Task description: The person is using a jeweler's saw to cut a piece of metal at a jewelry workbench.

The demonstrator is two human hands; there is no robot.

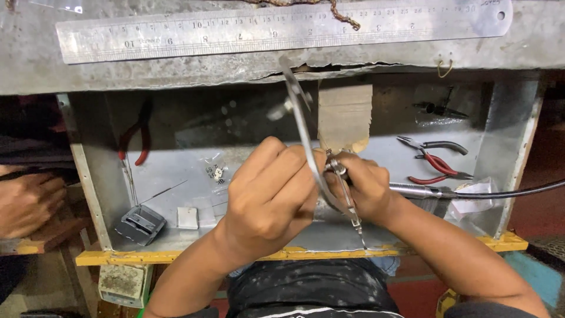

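A jeweller's saw frame (pixel 306 132), thin curved steel, arcs from near the camera down between my hands to a clamp and a pointed tip. My right hand (pixel 368 188) is closed around its lower end, just under the wooden bench pin (pixel 344 112). My left hand (pixel 268 197) is curled tight, its fingertips pinched against the bench pin's tip beside the blade. Whatever small piece it pins there is hidden by the fingers.
A steel ruler (pixel 282 29) lies on the bench top. The metal tray (pixel 176 257) holds red-handled pliers (pixel 438 165), more red pliers (pixel 138 138), a rotary handpiece with a black cable (pixel 418 189), a small plastic bag (pixel 215 172) and a dark metal block (pixel 140 224). Another person's hand (pixel 26 200) rests at the left.
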